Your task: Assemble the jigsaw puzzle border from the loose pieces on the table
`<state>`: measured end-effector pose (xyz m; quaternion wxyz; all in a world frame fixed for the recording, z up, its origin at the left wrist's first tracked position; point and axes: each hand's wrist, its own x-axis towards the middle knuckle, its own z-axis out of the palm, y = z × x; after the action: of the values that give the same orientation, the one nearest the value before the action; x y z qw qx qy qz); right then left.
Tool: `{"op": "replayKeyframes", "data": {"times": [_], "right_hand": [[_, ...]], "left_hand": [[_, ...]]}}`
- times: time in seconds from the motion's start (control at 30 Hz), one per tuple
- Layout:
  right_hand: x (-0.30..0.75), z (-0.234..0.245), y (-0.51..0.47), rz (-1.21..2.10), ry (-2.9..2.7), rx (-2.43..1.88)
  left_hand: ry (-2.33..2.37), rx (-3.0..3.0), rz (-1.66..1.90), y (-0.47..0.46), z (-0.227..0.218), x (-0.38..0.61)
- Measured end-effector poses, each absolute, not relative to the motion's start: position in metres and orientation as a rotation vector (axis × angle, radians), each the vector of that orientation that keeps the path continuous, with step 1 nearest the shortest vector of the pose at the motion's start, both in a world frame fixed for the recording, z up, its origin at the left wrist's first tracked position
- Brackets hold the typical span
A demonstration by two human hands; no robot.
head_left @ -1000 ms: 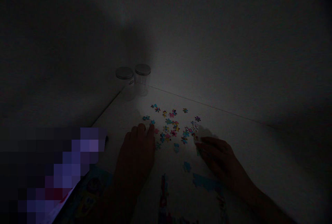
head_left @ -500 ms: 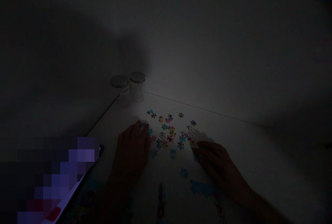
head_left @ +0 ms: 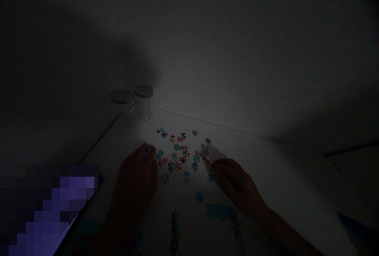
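Observation:
The light is very dim. Loose jigsaw pieces (head_left: 177,149) in pink, blue and yellow lie scattered on a white table (head_left: 284,185). My left hand (head_left: 136,173) is at the left of the scatter, its fingertips on a small blue piece (head_left: 149,148). I cannot tell whether that piece is held. My right hand (head_left: 237,181) lies at the right of the scatter, its fingertips among several pieces (head_left: 204,155). Nearer me, a joined blue section of puzzle (head_left: 220,211) lies beyond my right wrist.
Two clear jars with silver lids (head_left: 121,96) (head_left: 143,91) stand at the far table corner, against a white wall (head_left: 237,50). A narrow coloured strip of pieces (head_left: 174,232) lies near the front. A pixelated patch (head_left: 50,212) covers the lower left.
The whole scene has shifted left in view as the head turned. My left hand has drawn slightly back from the scatter with the blue piece at its fingertips; my right hand stays near the same pieces.

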<state>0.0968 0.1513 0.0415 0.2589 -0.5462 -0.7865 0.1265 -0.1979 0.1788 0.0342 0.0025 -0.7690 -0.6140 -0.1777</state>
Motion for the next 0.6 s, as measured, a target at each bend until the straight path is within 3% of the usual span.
{"op": "replayKeyframes", "data": {"times": [0.23,0.6], "right_hand": [[0.065,0.064,0.189,0.433,-2.329,-1.396],[0.016,0.064,0.232,0.292,-2.616,-1.281]], "left_hand": [[-1.862,-2.351,-0.627,0.177,0.030,-0.197],[-1.839,-2.393,-0.599,0.174,0.028,-0.202]]}}
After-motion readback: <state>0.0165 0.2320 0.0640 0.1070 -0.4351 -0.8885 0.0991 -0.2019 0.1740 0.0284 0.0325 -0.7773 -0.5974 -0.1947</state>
